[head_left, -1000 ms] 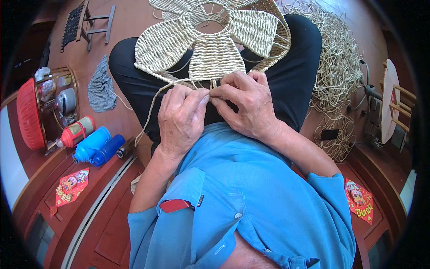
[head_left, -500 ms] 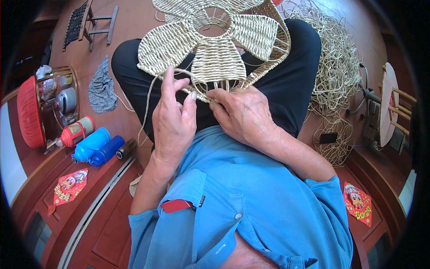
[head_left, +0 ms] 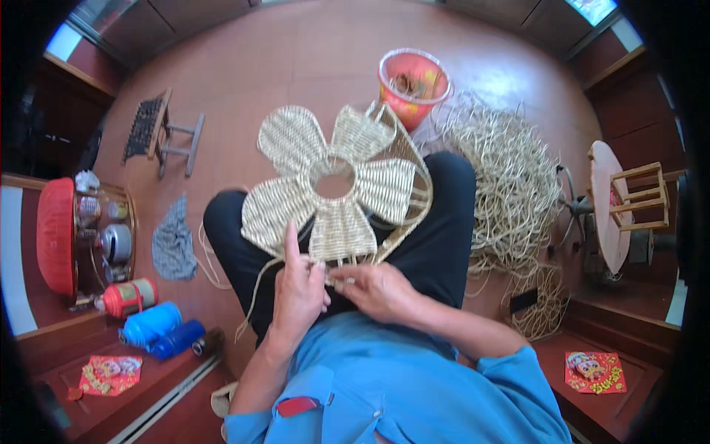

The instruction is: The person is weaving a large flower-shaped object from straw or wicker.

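Note:
A flower-shaped woven straw piece [head_left: 342,233] lies across my lap, with wide petals around a round hole. A deeper woven wall [head_left: 414,155] shows behind its right side. My right hand [head_left: 379,291] pinches the rim under the lowest petal, where several bare cords span a gap. Just left of it, my left hand [head_left: 298,296] has its index finger stretched up, with thumb and other fingers drawn together at the same rim. A loose straw cord [head_left: 257,290] runs from there down to the left; the fingers partly hide its hold.
A large heap of straw cord [head_left: 503,185] lies right of my knee, behind it a red bucket [head_left: 414,111]. Flasks [head_left: 151,323], a grey cloth [head_left: 174,240] and a small stool [head_left: 159,133] are on the left. A wooden stool [head_left: 610,207] lies tipped at right.
The view has tilted up, bringing the bucket and far floor into sight. My left thumb has come in toward the rim beside my right hand, which keeps its pinch.

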Motion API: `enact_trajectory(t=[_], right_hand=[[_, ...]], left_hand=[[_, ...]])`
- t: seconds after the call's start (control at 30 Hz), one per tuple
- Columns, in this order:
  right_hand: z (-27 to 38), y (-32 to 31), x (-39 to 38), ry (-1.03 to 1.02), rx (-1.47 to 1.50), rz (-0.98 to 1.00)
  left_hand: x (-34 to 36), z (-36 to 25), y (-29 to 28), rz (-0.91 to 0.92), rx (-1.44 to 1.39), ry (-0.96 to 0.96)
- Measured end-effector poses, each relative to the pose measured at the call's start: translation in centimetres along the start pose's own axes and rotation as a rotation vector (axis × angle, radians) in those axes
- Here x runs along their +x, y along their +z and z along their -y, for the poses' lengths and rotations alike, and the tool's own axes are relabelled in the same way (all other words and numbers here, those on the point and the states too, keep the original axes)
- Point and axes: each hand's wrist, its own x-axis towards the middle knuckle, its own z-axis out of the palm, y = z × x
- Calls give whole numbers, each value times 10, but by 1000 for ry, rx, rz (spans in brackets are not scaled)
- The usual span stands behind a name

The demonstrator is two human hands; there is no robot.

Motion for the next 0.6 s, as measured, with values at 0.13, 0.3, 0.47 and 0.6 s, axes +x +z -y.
enact_trajectory(t=[0.13, 0.3, 0.47, 0.6], right_hand=[[-5, 7, -4, -14, 36, 8], [-2, 0, -3, 35, 50, 76], [-8, 1, 1, 12, 58, 40], [-1, -1, -3, 59, 86, 48]], left_hand=[[-2, 17, -11, 72, -115, 45], [9, 29, -25, 138, 73, 120], [21, 16, -40, 208, 172, 151], [16, 10, -34, 139, 172, 117]])
